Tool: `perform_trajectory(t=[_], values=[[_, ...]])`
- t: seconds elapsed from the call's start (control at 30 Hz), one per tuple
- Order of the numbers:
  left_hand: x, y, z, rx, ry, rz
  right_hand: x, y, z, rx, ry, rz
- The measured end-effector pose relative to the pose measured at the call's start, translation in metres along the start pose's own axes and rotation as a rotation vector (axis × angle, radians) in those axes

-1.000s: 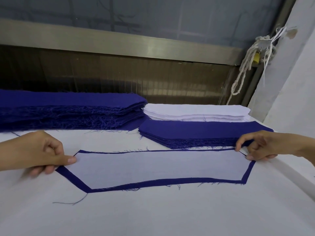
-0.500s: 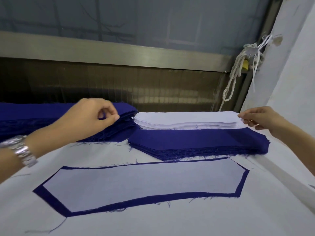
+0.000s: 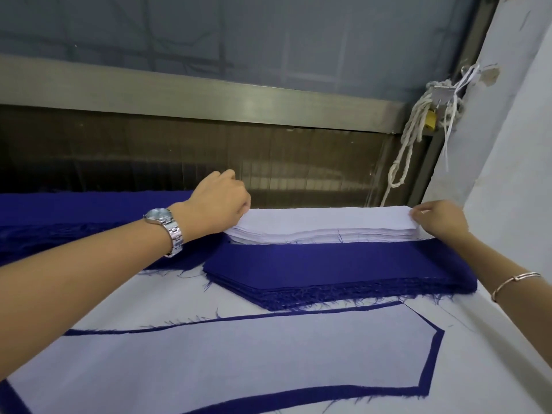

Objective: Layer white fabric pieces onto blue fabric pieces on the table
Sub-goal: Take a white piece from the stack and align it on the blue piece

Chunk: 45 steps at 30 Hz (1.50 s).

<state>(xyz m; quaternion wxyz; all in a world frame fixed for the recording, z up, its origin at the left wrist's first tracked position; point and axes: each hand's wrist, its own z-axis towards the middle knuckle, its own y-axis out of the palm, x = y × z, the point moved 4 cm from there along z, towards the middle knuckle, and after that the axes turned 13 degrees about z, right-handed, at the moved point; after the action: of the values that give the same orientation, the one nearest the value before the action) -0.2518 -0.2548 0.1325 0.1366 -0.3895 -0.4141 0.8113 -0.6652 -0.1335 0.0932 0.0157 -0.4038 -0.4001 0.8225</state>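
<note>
A stack of white fabric pieces [image 3: 322, 224] lies at the back of the table, partly on a stack of blue fabric pieces [image 3: 337, 267]. My left hand [image 3: 216, 201] pinches the left end of the top white piece. At the right end of the same stack, my right hand [image 3: 439, 219] pinches the top white piece. In front lies a layered pair: a white piece [image 3: 209, 354] on a larger blue piece [image 3: 430, 363], whose border shows all round.
A larger pile of blue fabric [image 3: 74, 216] sits at the back left. The table [image 3: 388, 404] is covered in white cloth. A white wall [image 3: 513, 174] rises on the right, with a knotted rope [image 3: 409, 144] and padlock in the corner. A metal rail runs behind.
Both hands left the ends of the layered pair in front and reached back to the white stack, where they now pinch its top piece at both ends.
</note>
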Motion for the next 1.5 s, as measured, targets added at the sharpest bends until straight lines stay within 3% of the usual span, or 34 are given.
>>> perform_trajectory(t=[0.23,0.67,0.8,1.0,1.5], values=[[0.003,0.014,0.010,-0.057,-0.018,-0.057,0.001,0.006,0.009,0.058,0.000,-0.103],[-0.002,0.017,0.012,-0.061,-0.082,-0.213,-0.014,0.004,0.004,0.058,-0.109,-0.046],[-0.001,0.017,0.012,-0.064,-0.088,-0.218,-0.017,0.006,0.005,0.022,-0.124,0.014],[-0.001,0.018,0.011,-0.065,-0.081,-0.207,-0.014,0.000,0.010,0.115,-0.146,0.114],[0.001,0.017,0.017,-0.101,-0.034,-0.163,0.001,-0.012,0.013,0.140,-0.139,0.129]])
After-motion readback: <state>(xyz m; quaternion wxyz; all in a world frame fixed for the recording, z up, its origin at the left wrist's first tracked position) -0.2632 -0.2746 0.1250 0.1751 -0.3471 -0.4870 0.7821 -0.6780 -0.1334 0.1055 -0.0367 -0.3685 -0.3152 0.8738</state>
